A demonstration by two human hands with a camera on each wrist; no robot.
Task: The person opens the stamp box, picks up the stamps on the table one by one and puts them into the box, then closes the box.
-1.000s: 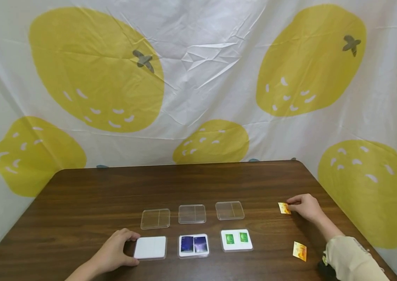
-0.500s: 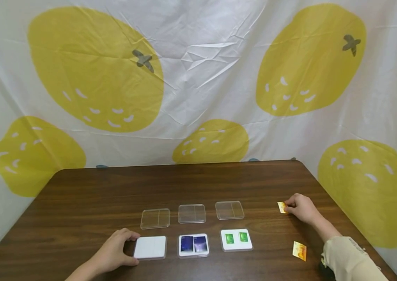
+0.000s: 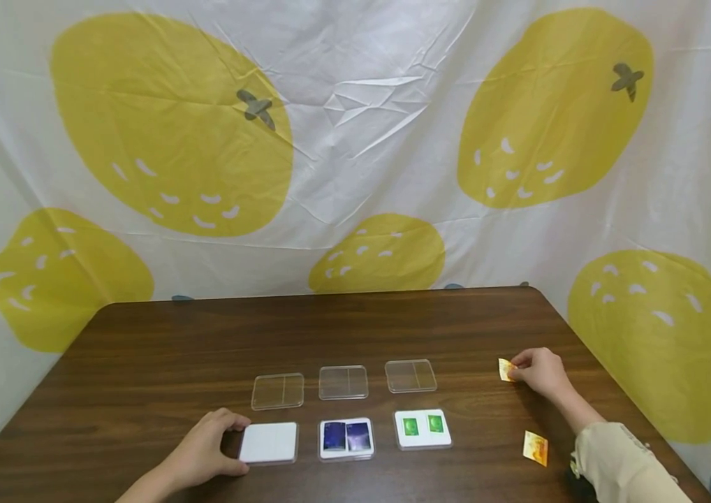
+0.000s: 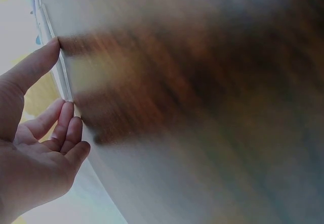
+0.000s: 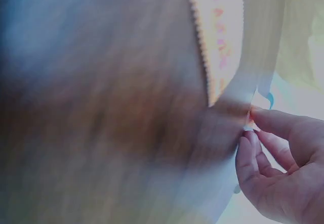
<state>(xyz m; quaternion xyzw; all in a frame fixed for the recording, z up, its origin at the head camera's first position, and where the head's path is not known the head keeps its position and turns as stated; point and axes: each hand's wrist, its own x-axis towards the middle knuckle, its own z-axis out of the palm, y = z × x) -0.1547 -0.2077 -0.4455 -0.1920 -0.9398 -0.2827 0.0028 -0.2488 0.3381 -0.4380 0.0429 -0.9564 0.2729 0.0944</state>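
My left hand [image 3: 207,447] holds the left end of a flat clear plastic case [image 3: 269,443] with a white insert, thumb at the near corner and fingertips at the far one. At the far right, my right hand [image 3: 543,370] pinches a small orange and yellow stamp [image 3: 504,369] between thumb and fingertips, covering part of it. A second orange stamp [image 3: 536,448] lies closer on the table; its toothed perforated edge shows in the right wrist view. Beside the left-hand case sit a case with two dark purple stamps [image 3: 346,438] and one with two green stamps [image 3: 422,427].
Behind the cases, three clear lids [image 3: 278,391] with a dividing line lie in a row on the dark wooden table [image 3: 204,342]. A white cloth with yellow lemon prints [image 3: 387,140] hangs behind the table's far edge.
My right hand has shifted slightly to the left, and its fingers now grip the stamp, which looks slightly tilted. The left hand and the cases have stayed in place.
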